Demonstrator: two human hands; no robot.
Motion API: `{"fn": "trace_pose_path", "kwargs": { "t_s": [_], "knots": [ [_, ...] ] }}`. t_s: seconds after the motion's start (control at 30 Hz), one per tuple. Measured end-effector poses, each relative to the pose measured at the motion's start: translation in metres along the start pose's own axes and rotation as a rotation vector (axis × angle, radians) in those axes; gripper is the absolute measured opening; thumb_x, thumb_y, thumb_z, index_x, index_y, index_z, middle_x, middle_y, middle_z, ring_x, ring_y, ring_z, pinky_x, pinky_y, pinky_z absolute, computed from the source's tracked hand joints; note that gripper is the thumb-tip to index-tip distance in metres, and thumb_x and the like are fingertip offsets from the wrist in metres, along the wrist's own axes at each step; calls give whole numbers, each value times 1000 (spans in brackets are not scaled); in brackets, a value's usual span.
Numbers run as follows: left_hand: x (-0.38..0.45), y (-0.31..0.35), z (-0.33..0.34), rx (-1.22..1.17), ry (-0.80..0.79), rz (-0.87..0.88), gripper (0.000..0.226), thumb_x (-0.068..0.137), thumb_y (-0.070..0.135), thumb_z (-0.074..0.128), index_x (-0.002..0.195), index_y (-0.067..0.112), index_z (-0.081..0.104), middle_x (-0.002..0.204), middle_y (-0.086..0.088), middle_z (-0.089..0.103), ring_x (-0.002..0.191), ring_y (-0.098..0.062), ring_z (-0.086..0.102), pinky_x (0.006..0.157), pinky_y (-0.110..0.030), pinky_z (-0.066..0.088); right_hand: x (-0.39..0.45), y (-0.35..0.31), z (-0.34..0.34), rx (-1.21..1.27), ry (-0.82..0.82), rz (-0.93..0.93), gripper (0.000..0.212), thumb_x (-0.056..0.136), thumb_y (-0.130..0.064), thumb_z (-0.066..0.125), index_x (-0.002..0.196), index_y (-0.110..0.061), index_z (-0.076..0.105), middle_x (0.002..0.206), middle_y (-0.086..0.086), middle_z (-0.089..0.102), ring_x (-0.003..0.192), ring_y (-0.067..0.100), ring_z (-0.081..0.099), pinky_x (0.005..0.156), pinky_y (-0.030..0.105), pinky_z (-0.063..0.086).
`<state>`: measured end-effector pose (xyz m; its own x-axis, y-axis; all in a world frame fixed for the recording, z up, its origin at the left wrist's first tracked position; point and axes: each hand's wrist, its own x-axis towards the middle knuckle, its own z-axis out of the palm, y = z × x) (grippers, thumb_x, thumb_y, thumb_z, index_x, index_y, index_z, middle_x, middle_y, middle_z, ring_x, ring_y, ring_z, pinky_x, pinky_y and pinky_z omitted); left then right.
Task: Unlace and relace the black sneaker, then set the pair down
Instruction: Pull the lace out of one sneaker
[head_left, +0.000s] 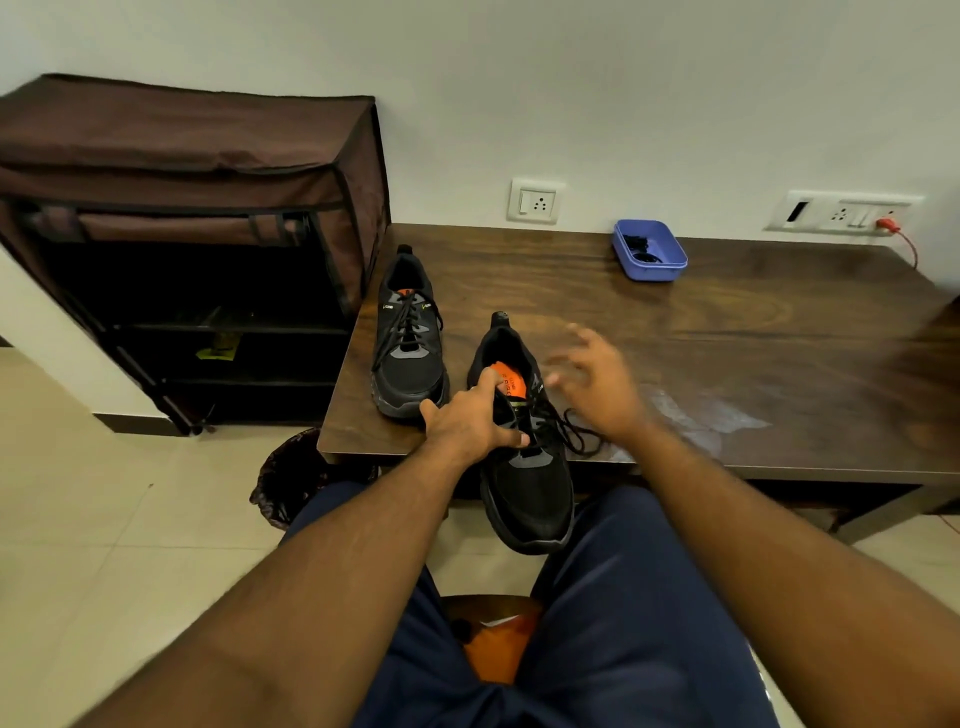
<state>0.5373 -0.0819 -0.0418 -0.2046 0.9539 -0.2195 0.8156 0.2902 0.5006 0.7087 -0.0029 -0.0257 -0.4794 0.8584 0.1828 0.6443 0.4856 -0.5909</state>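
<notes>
Black sneaker (524, 467), orange tongue; blue tray (649, 252); brown woodgrain table (727, 338)

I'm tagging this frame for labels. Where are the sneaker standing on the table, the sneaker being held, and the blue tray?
Sneaker on the table (410, 374): head view, on its toe area.
Held sneaker (530, 493): head view, on its toe box.
Blue tray (670, 260): head view, on its right rim.
</notes>
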Motion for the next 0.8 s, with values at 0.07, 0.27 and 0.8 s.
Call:
{"fn": "trace_pose_path", "kwargs": {
  "t_s": [0.07,0.27,0.8],
  "knots": [
    [-1,-1,-1,-8,6,1,67,72,54,77,120,33,35,118,6,63,113,-24,56,99,-53,28,-6,-12,23,-227,-230,-90,37,92,-25,61,129,-27,61,160,1,19,148,25,9,119,46,19],
    [-6,-1,-5,-47,0,-15,60,73,54,76,113,35,34,115,8,62,110,-22,56,96,-52,25,2,-18,35,-221,-211,-39,18,91,-24,63,103,-16,74,156,-4,30,143,20,25,113,41,32],
    [4,28,2,179,-7,15,34,89,39,66,122,33,61,164,-5,3,149,-36,3,109,-64,13,7,-3,7,-5,-539,152,114,69,-6,83,154,-35,12,159,4,23,146,23,23,117,39,26]
  ]
}}
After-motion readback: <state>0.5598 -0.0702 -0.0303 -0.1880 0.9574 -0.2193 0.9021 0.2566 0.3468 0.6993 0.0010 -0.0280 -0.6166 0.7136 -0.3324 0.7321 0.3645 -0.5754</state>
